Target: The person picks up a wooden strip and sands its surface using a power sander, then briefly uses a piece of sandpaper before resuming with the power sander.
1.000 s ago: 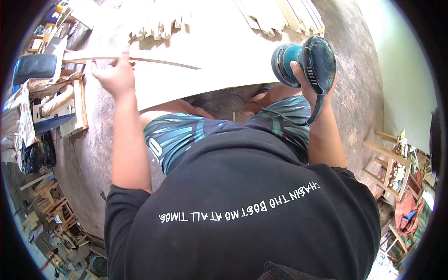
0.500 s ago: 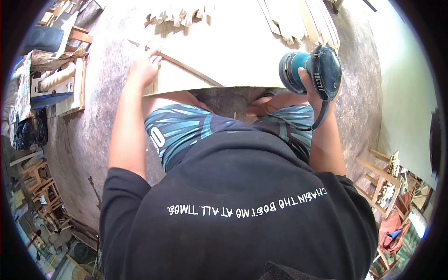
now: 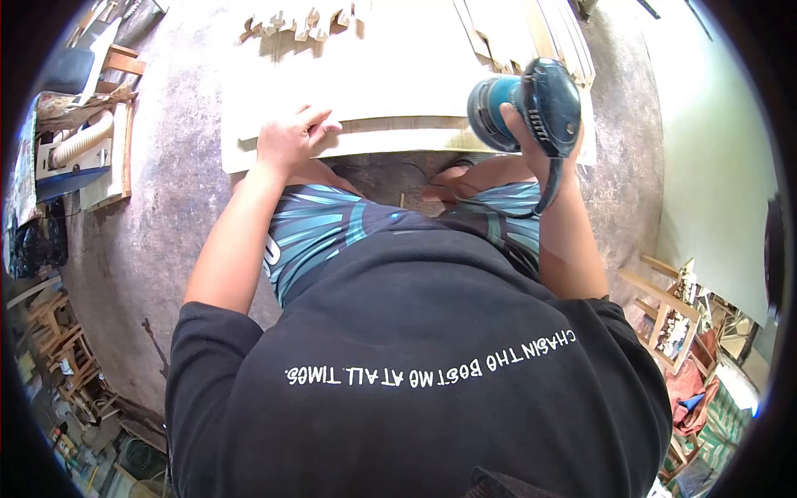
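My right hand (image 3: 541, 149) is wrapped round a teal and black orbital sander (image 3: 552, 108). The sander is tipped on its side, its round pad facing left, near the right end of a long wooden strip (image 3: 398, 124). This strip lies along the near edge of the pale worktable (image 3: 398, 83). Over its left part, my left hand (image 3: 290, 139) is closed with bent fingers; the strip passes beneath them. The fingertips are partly hidden.
Cut wooden pieces (image 3: 299, 23) lie at the table's far left, and long wooden pieces (image 3: 544, 37) at its far right. A machine with a ribbed hose (image 3: 83, 139) stands left. A wooden frame (image 3: 664, 311) is on the right. The sander's cord (image 3: 548, 195) hangs by my right wrist.
The wooden strip has turned from a slant to lie along the table's near edge. My left hand has shifted right with it. The sander has moved slightly left and up in view.
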### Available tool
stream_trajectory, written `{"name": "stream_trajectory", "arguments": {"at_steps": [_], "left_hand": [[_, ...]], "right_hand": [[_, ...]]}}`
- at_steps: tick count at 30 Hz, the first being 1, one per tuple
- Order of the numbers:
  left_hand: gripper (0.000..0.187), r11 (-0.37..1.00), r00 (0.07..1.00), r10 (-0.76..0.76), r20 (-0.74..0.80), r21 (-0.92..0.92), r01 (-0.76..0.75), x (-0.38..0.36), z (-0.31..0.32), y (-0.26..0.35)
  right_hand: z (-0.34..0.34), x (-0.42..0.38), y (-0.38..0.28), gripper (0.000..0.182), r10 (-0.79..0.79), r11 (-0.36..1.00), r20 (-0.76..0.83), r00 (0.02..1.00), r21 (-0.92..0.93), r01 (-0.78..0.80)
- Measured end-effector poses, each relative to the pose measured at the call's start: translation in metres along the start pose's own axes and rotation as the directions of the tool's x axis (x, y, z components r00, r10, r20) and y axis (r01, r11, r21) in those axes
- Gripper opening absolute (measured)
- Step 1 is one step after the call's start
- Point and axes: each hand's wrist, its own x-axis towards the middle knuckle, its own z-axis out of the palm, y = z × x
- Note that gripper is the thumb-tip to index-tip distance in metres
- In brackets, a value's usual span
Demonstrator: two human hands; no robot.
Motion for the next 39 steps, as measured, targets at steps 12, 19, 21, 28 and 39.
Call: {"name": "stream_trajectory", "arguments": {"at_steps": [12, 19, 21, 28, 39], "left_hand": [[0.033, 0.996, 0.998, -0.032, -0.050, 0.077, 0.035, -0.003, 0.002, 0.008], [0.032, 0.996, 0.996, -0.083, -0.040, 0.023, 0.084, -0.002, -0.001, 0.011], [0.033, 0.995, 0.996, -0.094, -0.009, 0.028, 0.094, 0.000, -0.006, 0.014], [0.033, 0.996, 0.996, -0.080, -0.027, 0.046, 0.081, 0.000, -0.003, 0.012], [0.032, 0.998, 0.997, -0.050, -0.055, 0.032, 0.051, 0.001, -0.003, 0.012]], "right_hand": [[0.042, 0.011, 0.024, 0.049, -0.075, 0.997, 0.073, 0.995, 0.022, 0.074], [0.040, 0.011, 0.032, 0.053, -0.099, 0.994, 0.088, 0.991, 0.060, 0.094], [0.041, 0.011, 0.034, 0.054, -0.118, 0.992, 0.096, 0.988, 0.049, 0.114], [0.042, 0.012, 0.034, 0.054, -0.121, 0.993, 0.108, 0.987, -0.002, 0.122], [0.050, 0.011, 0.040, 0.057, -0.118, 0.993, 0.119, 0.986, 0.007, 0.118]]}}
